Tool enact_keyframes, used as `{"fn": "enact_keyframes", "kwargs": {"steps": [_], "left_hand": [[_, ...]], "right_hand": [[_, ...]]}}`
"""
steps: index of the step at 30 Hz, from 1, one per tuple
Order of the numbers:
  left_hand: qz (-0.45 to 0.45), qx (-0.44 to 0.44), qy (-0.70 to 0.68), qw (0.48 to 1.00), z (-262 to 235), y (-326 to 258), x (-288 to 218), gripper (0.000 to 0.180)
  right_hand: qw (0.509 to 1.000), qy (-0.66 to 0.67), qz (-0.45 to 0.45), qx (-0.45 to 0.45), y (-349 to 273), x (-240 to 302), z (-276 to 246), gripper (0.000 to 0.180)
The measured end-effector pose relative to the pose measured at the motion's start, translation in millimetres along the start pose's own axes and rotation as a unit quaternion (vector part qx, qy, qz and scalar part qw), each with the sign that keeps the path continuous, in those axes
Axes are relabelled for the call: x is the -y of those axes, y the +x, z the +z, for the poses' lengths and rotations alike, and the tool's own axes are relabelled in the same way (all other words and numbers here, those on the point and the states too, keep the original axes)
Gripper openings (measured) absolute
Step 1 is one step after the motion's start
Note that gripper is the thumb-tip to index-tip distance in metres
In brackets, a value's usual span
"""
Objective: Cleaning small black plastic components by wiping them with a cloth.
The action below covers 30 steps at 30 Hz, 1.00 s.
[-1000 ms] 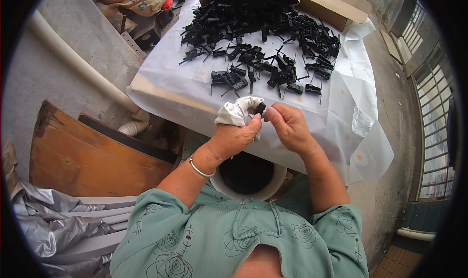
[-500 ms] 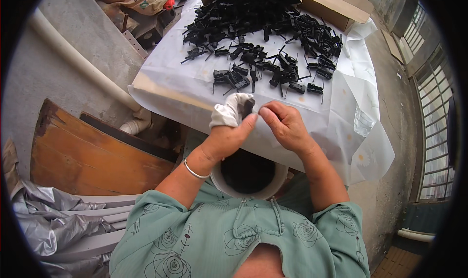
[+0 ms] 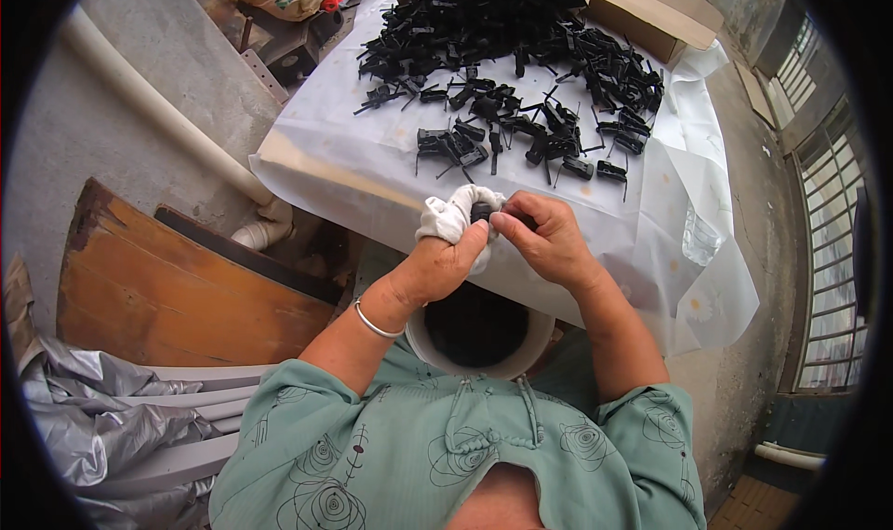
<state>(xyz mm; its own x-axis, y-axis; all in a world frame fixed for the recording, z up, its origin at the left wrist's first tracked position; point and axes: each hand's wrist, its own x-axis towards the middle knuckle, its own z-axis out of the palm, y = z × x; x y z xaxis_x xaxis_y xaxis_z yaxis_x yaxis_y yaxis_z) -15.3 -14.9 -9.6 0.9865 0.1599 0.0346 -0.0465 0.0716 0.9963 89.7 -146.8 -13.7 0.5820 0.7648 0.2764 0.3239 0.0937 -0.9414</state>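
Note:
My left hand, with a white cloth glove over its fingers, grips a small black plastic part. The thumb presses on the part from the near side. My right hand meets it from the right, thumb and forefinger pinched at the part's right end. Whether something small sits in that pinch is hidden. Both hands are over the near edge of the table. Just beyond them lie loose black plastic parts with thin stems, and a large heap of the same parts spreads behind.
White plastic sheeting covers the table and hangs over its edge. Below my hands stands a white bucket with dark contents. A cardboard box is at the back right. An orange-brown wooden board and a pale pipe are at left.
My right hand has closed in on the left, its fingers now touching the black part. The left hand has turned the part slightly and shifted a little right. The view has moved slightly.

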Motion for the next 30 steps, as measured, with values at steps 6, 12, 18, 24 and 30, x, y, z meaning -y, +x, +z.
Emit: {"fn": "enact_keyframes", "kwargs": {"steps": [6,12,18,24,30], "left_hand": [[0.132,-0.078,0.206,0.967,-2,0,4,0.021],[0.031,-0.048,0.231,0.971,-8,-15,-14,0.026],[0.112,0.039,0.405,0.907,-29,-21,4,0.041],[-0.058,-0.107,0.159,0.98,-46,-8,10,0.018],[-0.111,-0.159,-0.355,0.915,-42,8,14,0.021]], "right_hand": [[0.992,-0.102,-0.025,0.07,3,2,15,0.026],[0.996,-0.004,0.039,0.081,10,-8,20,0.024],[0.902,-0.417,-0.078,-0.081,38,-25,17,0.021],[0.911,-0.407,-0.05,-0.045,43,-36,25,0.015],[0.971,-0.204,-0.113,0.042,20,-16,20,0.012]]}}
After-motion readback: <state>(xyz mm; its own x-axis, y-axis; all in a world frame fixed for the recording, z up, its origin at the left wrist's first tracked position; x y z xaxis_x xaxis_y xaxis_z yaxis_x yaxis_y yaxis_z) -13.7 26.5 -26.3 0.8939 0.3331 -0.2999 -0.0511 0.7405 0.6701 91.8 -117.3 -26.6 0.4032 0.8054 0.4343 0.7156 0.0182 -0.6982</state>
